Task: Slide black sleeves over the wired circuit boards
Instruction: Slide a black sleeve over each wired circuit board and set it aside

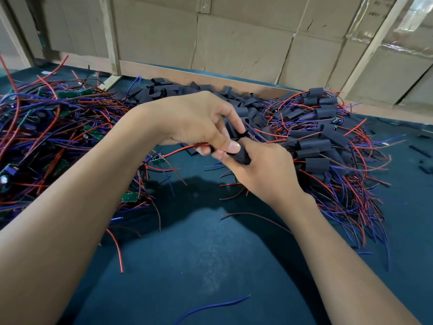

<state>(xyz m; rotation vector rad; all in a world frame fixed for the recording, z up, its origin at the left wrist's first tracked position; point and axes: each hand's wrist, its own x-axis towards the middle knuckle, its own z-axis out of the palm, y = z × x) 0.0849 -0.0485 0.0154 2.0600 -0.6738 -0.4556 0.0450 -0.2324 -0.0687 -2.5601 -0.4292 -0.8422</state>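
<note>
Sliding stage: right hand (260, 167) pinched black sleeve (241, 156) mid-air above worktop (210, 254); left hand (194, 123) gripped red wire (185, 148). Sleeve looked light, floppy; hold near mouth.

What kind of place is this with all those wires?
Probably a small electronics workshop or factory bench. Heaps of bare green circuit boards with red and blue wires, a pile of black sleeves, and stacked cardboard boxes behind suggest hand assembly work.
</note>
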